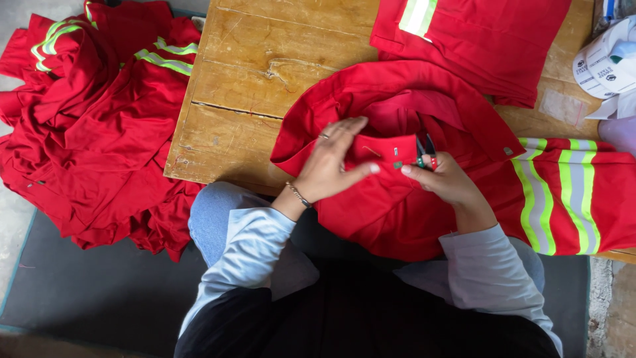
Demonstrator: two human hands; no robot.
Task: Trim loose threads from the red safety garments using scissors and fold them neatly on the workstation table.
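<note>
A red work garment (397, 106) with yellow-green and grey reflective bands lies bunched on a low wooden table (252, 79) in front of me. My left hand (331, 162) presses flat on a folded red flap of it, near a small label. My right hand (445, 179) grips a small thread snipper (424, 154) with its blades at the flap's edge, close to the label. A bracelet is on my left wrist and a ring on one finger.
A heap of the same red garments (93, 126) lies on the floor at the left. A folded red garment (477, 40) sits at the table's far side. White printed paper items (606, 63) lie at the right edge. A dark mat (99, 292) is under my knees.
</note>
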